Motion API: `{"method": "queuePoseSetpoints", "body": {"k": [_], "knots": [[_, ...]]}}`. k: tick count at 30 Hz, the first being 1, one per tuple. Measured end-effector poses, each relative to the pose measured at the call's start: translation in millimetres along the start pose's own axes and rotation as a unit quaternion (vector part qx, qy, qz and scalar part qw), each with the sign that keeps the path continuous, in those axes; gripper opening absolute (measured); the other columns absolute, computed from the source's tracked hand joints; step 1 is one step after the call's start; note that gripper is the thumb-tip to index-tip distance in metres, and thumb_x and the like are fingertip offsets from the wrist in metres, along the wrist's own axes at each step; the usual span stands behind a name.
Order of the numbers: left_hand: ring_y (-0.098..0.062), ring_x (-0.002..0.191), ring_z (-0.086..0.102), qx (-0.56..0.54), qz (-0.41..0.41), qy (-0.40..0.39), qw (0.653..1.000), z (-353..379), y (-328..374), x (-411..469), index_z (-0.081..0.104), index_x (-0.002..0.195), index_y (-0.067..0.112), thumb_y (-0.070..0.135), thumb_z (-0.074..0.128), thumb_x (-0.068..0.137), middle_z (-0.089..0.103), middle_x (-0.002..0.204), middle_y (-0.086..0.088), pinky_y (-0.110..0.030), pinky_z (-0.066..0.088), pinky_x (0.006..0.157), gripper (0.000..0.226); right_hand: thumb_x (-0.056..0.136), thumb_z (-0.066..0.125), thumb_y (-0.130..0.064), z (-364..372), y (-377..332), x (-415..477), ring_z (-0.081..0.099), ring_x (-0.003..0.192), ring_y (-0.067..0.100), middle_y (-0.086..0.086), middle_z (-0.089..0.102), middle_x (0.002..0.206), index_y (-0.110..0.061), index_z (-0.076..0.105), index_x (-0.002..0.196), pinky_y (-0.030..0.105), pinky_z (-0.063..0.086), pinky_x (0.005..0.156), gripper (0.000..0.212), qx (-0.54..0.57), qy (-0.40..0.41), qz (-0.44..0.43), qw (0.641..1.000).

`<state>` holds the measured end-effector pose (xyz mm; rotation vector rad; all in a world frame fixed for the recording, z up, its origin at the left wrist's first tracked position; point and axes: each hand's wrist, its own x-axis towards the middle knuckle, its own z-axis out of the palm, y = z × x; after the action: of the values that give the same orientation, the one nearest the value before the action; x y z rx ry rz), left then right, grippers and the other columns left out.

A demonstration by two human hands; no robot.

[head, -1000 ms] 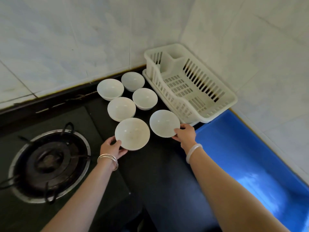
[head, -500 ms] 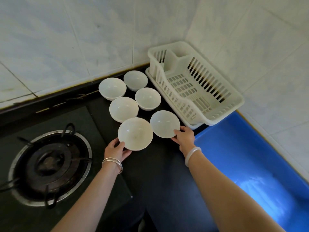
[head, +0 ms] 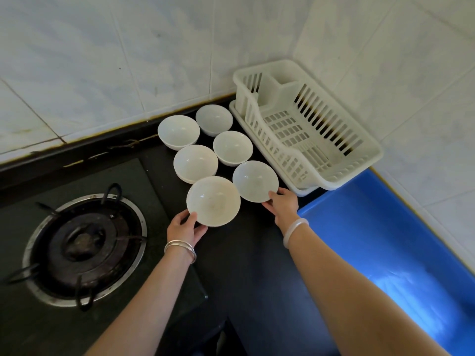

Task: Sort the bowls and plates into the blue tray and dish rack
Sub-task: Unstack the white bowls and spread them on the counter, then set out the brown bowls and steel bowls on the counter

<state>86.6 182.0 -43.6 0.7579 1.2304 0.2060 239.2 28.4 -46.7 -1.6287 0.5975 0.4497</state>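
Several white bowls stand in two rows on the black counter. My left hand (head: 185,227) grips the near rim of the nearest bowl (head: 213,200), thumb over the edge. My right hand (head: 282,206) holds the near rim of the bowl beside it (head: 255,181). Behind these are further bowls (head: 195,163) (head: 232,147) (head: 178,131) (head: 214,120). The white slotted dish rack (head: 341,173) sits empty in the corner to their right. The blue tray (head: 380,227) lies empty along the right wall, in front of the rack. No plates are visible.
A gas burner (head: 83,246) with a black pan support is set in the dark hob at the left. White tiled walls (head: 128,60) close the back and right side. The black counter (head: 252,265) runs between hob and tray.
Both hands have stayed on the rims of the two nearest bowls. The view has shifted slightly; the bowls sit about where they were.
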Motion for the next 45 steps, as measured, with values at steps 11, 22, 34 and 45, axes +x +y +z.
{"method": "queuePoseSetpoints", "body": {"k": [11, 22, 34, 45], "knots": [[-0.024, 0.112, 0.057, 0.037, 0.060, -0.003, 0.997, 3, -16, -16, 0.050, 0.130, 0.016, 0.011, 0.054, 0.089, 0.055, 0.128, -0.008, -0.038, 0.049, 0.094, 0.042, 0.098, 0.048, -0.022, -19, 7, -19, 0.057, 0.115, 0.027, 0.010, 0.051, 0.138, -0.020, 0.036, 0.145, 0.036, 0.051, 0.087, 0.049, -0.034, -0.118, 0.022, 0.992], [-0.021, 0.093, 0.061, 0.231, 0.083, -0.172, 0.954, 12, -82, -90, 0.056, 0.122, 0.005, 0.008, 0.052, 0.091, 0.059, 0.107, -0.013, -0.029, 0.049, 0.085, 0.031, 0.096, 0.044, -0.030, -127, 38, -75, 0.063, 0.076, 0.009, 0.001, 0.068, 0.107, -0.026, 0.061, 0.106, 0.022, 0.046, 0.066, 0.020, -0.223, -0.072, -0.127, 0.964], [-0.006, 0.077, 0.064, 0.508, 0.182, -0.406, 0.737, 42, -198, -216, 0.066, 0.107, 0.019, 0.017, 0.057, 0.088, 0.063, 0.082, 0.012, -0.020, 0.053, 0.076, 0.021, 0.090, 0.056, -0.024, -334, 113, -197, 0.063, 0.100, 0.020, -0.001, 0.070, 0.105, -0.023, 0.067, 0.107, 0.026, 0.038, 0.073, 0.020, -0.417, 0.166, -0.121, 0.885], [-0.009, 0.095, 0.061, 0.612, 0.301, -0.421, 0.598, 41, -252, -263, 0.064, 0.114, 0.021, 0.014, 0.062, 0.083, 0.067, 0.108, 0.003, -0.018, 0.046, 0.085, 0.032, 0.084, 0.061, -0.020, -379, 169, -234, 0.059, 0.086, 0.027, 0.004, 0.065, 0.095, -0.017, 0.060, 0.093, 0.029, 0.030, 0.061, 0.009, -0.481, 0.233, -0.111, 0.838]]}}
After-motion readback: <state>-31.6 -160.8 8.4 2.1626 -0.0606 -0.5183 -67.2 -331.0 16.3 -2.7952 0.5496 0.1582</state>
